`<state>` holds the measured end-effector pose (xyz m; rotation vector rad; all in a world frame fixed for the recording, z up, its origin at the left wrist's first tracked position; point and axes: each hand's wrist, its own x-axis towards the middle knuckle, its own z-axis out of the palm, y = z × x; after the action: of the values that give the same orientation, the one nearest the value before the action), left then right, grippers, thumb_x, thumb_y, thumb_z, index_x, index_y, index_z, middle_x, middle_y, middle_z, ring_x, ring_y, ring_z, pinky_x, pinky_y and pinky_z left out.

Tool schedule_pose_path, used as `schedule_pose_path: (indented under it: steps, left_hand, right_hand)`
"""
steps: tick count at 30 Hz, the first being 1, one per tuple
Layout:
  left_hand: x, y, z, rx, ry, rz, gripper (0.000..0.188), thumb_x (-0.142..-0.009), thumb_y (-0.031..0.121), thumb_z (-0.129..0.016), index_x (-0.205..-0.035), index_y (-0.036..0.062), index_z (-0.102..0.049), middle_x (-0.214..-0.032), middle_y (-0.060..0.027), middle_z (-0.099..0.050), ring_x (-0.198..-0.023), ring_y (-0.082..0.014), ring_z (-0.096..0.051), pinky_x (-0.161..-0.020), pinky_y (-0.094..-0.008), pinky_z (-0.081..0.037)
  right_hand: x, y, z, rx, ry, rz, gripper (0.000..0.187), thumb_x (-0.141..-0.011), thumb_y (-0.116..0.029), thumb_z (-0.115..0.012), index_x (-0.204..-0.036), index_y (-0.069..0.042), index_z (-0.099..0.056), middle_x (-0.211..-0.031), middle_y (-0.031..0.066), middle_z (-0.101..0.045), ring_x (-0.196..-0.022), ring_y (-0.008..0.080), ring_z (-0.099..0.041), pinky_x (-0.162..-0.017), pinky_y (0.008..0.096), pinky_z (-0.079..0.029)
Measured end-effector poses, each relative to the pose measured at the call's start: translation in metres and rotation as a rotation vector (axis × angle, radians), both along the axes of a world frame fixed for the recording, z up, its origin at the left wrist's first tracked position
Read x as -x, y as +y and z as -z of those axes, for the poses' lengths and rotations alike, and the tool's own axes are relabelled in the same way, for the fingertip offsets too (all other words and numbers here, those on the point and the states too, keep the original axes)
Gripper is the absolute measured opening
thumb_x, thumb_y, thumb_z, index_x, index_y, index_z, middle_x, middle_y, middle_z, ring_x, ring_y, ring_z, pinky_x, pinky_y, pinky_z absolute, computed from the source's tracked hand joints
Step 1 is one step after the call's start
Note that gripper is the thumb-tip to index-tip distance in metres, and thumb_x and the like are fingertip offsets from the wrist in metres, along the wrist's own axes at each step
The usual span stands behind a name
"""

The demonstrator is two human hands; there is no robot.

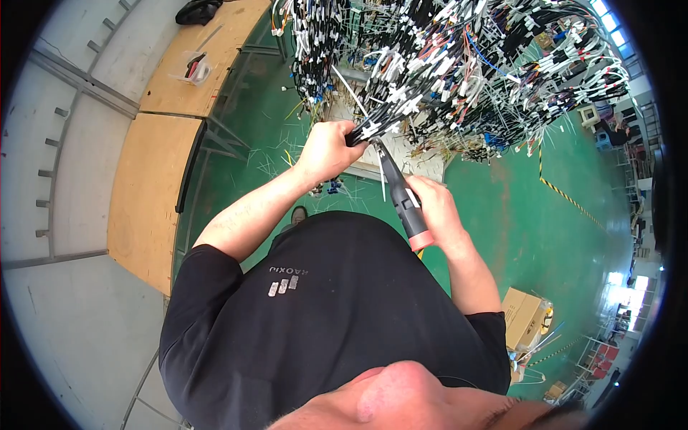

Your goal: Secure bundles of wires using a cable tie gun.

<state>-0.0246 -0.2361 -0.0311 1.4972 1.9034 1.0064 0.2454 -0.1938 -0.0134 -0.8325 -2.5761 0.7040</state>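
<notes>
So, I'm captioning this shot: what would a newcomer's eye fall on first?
Probably the huge tangle of black and white cables across the top centre and right. Below it, near the middle, the left hand grips a cable bundle, while the right hand holds a black, red-ended tool, its tip close to the bundle.

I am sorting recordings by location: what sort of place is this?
Probably a factory workshop: large bundles of cables are ahead, wooden-topped workbenches stand at left, and yellow-black tape marks the green floor.
</notes>
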Motion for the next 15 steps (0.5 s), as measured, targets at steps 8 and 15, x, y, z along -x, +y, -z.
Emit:
schedule_pose_path:
  steps: [8,15]
  left_hand:
    - [0.006,0.006,0.015,0.049,-0.246,0.042,0.027,-0.088,0.023,-0.083,-0.098,-0.0009,-0.076,-0.074,-0.0148,-0.073,-0.064,-0.0165,-0.069,-0.068,-0.0364,-0.056]
    - [-0.011,0.002,0.017,-0.080,0.028,0.040,0.027,-0.085,0.017,-0.083,-0.094,-0.0024,-0.066,-0.077,-0.0194,-0.071,-0.069,-0.0289,-0.074,-0.068,-0.0395,-0.057]
  right_hand:
    - [-0.011,0.000,0.032,0.112,0.085,0.072,0.010,-0.084,0.001,-0.071,-0.081,-0.004,-0.063,-0.067,0.0064,-0.067,-0.060,0.0162,-0.068,-0.055,0.0317,-0.051]
    - [-0.013,-0.005,0.024,0.180,0.094,0.111,0.011,-0.081,0.001,-0.071,-0.078,-0.003,-0.062,-0.065,0.0075,-0.065,-0.058,0.0158,-0.067,-0.054,0.0331,-0.050]
